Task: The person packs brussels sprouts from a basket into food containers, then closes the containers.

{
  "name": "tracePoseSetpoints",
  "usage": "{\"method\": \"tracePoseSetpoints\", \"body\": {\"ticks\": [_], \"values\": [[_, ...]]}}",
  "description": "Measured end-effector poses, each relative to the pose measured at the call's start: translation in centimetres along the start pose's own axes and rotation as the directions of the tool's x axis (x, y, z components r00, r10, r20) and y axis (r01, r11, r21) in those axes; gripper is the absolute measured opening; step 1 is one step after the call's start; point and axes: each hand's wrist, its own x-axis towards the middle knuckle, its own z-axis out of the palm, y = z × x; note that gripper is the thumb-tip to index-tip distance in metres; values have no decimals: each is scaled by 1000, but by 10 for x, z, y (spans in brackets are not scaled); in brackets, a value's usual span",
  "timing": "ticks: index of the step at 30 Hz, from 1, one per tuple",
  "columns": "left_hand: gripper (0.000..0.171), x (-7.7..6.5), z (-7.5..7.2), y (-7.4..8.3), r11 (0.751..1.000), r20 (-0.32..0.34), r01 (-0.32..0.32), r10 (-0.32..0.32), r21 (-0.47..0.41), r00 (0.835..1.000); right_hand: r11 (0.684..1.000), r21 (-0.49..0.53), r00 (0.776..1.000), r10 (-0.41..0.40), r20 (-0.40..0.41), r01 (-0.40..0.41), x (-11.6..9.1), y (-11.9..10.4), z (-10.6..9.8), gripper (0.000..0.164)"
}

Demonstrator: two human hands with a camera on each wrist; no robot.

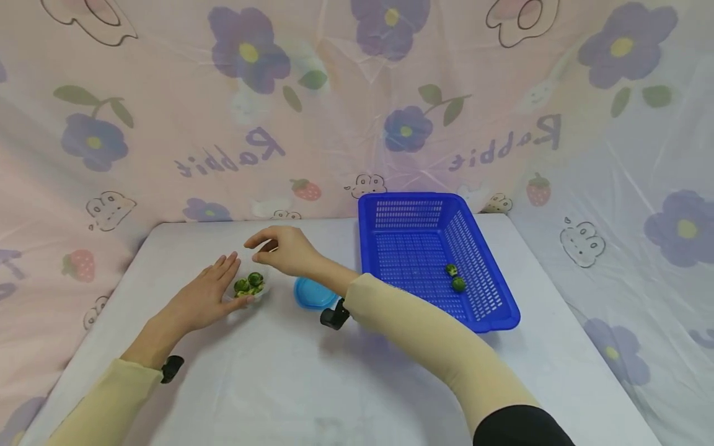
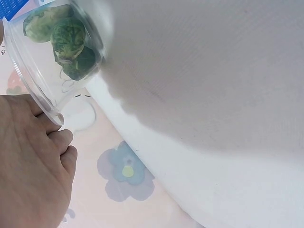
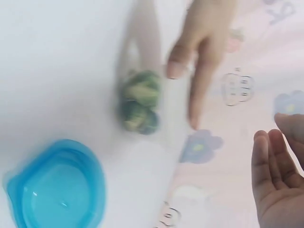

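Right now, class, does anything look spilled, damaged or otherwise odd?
The purple "Rabbit" lettering on the pink floral fabric backdrop reads mirrored, perhaps because it hangs back to front. Nothing looks spilled: round green sprouts sit inside the clear plastic cup and blue plastic basket.

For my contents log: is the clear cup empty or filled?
Partly filled: the clear cup holds green sprouts, visible through its wall, upper part bare.

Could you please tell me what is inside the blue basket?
Inside the blue basket, two green sprouts lie near its right wall. The right sleeve passes in front of the near left corner, so anything lying there cannot be seen.
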Motion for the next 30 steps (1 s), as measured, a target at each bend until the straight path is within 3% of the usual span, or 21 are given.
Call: {"method": "tracePoseSetpoints", "body": {"ticks": [6,15,22,30], "values": [[104,0,0,-1,1000,-7,1,-1,0,1000,997,59,997,-43,-63,46,-13,-12,-32,27],[103,-1,1,-1,1000,-29,-15,15,3,999,992,125,985,3,-174,19,-37,-7,-82,30],[102,-2,1,-2,1000,-35,-24,24,8,999,997,71,967,18,-255,0,-60,10,-119,29],[102,-3,-1,-1,1000,-32,-23,23,3,999,987,-44,947,133,-293,-152,-91,40,-158,32]]}}
